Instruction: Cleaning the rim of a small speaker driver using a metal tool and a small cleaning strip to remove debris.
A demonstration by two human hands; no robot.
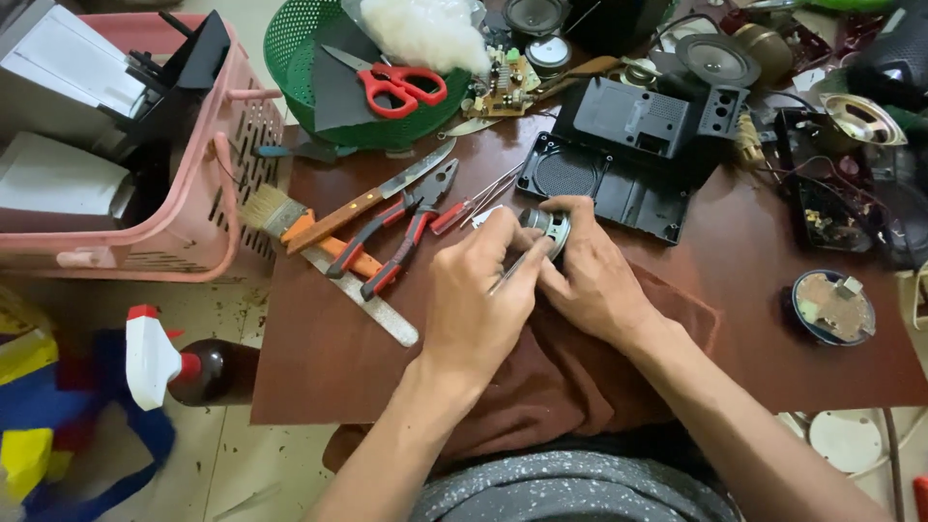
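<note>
My right hand (592, 275) grips a small round metal speaker (551, 227) over a brown cloth (551, 372) at the near edge of a dark wooden table (319, 358). My left hand (478, 300) holds a thin metal tool (510, 275) whose tip points at the speaker. Just beyond my hands lies an open black plastic casing (619, 179). To the left of my hands lie red-handled pliers (398, 237), a small red-handled screwdriver (464, 211), a knife (372, 198) and a paintbrush (290, 220).
A pink basket (208, 208) with boxes stands at the left. A green basket (295, 43) holds red scissors (401, 85) and white stuffing. Circuit boards, speaker cones and wires crowd the back right. A round blue part (833, 307) lies at right. A spray bottle (184, 367) lies on the floor.
</note>
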